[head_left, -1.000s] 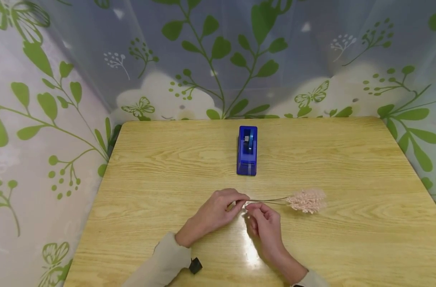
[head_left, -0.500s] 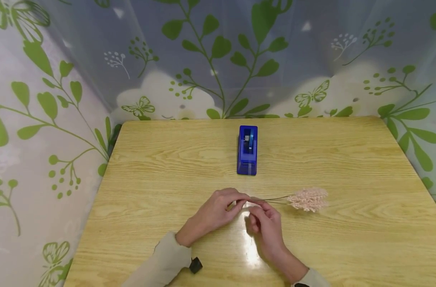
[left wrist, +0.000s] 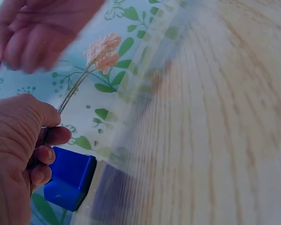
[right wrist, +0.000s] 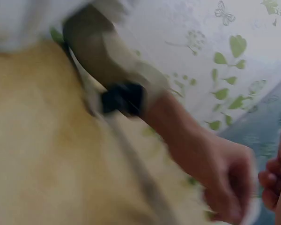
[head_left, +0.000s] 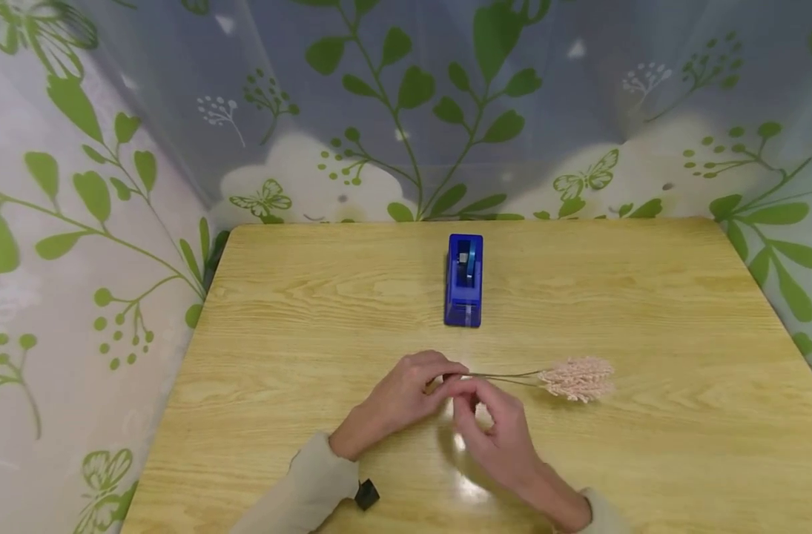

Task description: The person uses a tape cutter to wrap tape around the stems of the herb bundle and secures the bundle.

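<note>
My left hand [head_left: 408, 389] pinches the thin stems [head_left: 502, 377] of a pale pink dried flower sprig [head_left: 577, 380], whose fluffy head points right just over the table. In the left wrist view the sprig [left wrist: 103, 52] sticks up past my left thumb, and the left fingers curl round its stems. My right hand [head_left: 502, 430] has bent fingers, with its index fingertip close by the left thumb; whether they touch or pinch anything small is hidden. The left wrist view has this right hand [left wrist: 42, 37] blurred, above the stems.
A blue tape dispenser [head_left: 464, 280] stands on the wood-grain table [head_left: 312, 297] beyond the hands. Leaf-patterned curtains [head_left: 406, 111] enclose the table's back and sides. A small black block [head_left: 367, 495] sits at the left sleeve.
My right hand has turned and moved slightly left, its fingertips passing to the left thumb. A shiny bit seen between the hands a second ago no longer shows. My left hand keeps its hold.
</note>
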`<state>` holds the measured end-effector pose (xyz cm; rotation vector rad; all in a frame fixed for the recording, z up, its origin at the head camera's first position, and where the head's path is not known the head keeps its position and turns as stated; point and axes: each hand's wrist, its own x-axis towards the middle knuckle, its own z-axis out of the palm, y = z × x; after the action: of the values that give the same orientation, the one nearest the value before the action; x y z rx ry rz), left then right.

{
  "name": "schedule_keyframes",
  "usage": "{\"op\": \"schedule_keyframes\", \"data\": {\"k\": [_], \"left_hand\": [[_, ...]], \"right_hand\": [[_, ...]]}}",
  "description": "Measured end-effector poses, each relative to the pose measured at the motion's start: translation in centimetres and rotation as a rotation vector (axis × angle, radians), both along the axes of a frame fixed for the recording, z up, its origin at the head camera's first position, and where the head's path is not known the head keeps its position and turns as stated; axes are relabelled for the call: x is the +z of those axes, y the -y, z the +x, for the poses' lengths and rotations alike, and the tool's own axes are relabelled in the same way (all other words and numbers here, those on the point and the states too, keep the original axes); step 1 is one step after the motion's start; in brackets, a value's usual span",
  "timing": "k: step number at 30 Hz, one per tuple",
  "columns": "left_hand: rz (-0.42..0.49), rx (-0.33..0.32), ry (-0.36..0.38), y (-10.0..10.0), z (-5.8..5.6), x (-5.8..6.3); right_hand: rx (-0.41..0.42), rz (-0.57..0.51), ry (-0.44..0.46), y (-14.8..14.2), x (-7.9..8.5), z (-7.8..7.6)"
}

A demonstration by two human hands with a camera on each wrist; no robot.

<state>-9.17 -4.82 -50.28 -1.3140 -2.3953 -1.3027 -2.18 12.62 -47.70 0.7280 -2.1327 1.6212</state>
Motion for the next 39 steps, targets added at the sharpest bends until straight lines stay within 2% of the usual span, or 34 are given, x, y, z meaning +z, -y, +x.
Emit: {"op": "schedule_keyframes", "data": {"k": [2, 4, 6, 7, 8, 10, 12, 15, 19, 22, 26, 29, 33, 39], "left_hand": [[-0.004, 0.003, -0.011, 0.0, -0.1, 0.1], [-0.008, 0.011, -0.029, 0.1, -0.2, 0.1], [-0.012, 0.014, -0.041, 0.0, -0.2, 0.0], [-0.013, 0.014, -0.046, 0.0, -0.2, 0.0], [-0.012, 0.016, -0.052, 0.0, -0.2, 0.0], [-0.011, 0.012, -0.054, 0.0, -0.2, 0.0], [-0.016, 0.012, -0.053, -0.1, -0.2, 0.1], [-0.034, 0.021, -0.040, -0.1, -0.2, 0.5], [-0.118, 0.044, -0.011, -0.4, -0.3, 1.4], [-0.187, 0.046, 0.052, -0.9, -0.4, 2.1], [-0.216, 0.015, 0.160, -1.2, -0.6, 2.6], [-0.209, 0.006, 0.202, -1.1, -0.8, 2.4], [-0.164, 0.008, 0.211, -0.6, -0.9, 1.9], [-0.112, -0.035, 0.129, -0.5, -0.8, 1.3]], "right_hand": [[-0.095, 0.239, -0.068, -1.2, 1.6, -1.8], [-0.139, 0.546, -0.028, -2.7, 2.8, -3.5], [-0.067, 0.814, 0.083, -4.1, 3.5, -4.8], [0.009, 0.894, 0.164, -4.7, 3.7, -5.3], [0.107, 0.924, 0.234, -5.2, 3.7, -5.8], [0.295, 0.894, 0.364, -6.0, 3.6, -6.6], [0.429, 0.813, 0.462, -6.5, 3.4, -7.2], [0.521, 0.751, 0.453, -6.9, 3.1, -7.8], [0.536, 0.708, 0.420, -7.0, 2.6, -8.3], [0.534, 0.688, 0.422, -6.9, 2.2, -8.3], [0.527, 0.677, 0.435, -7.0, 1.9, -8.0], [0.519, 0.659, 0.426, -6.8, 1.7, -8.0], [0.522, 0.639, 0.431, -6.7, 1.5, -8.2], [0.545, 0.595, 0.592, -7.3, 1.2, -8.4]]}}
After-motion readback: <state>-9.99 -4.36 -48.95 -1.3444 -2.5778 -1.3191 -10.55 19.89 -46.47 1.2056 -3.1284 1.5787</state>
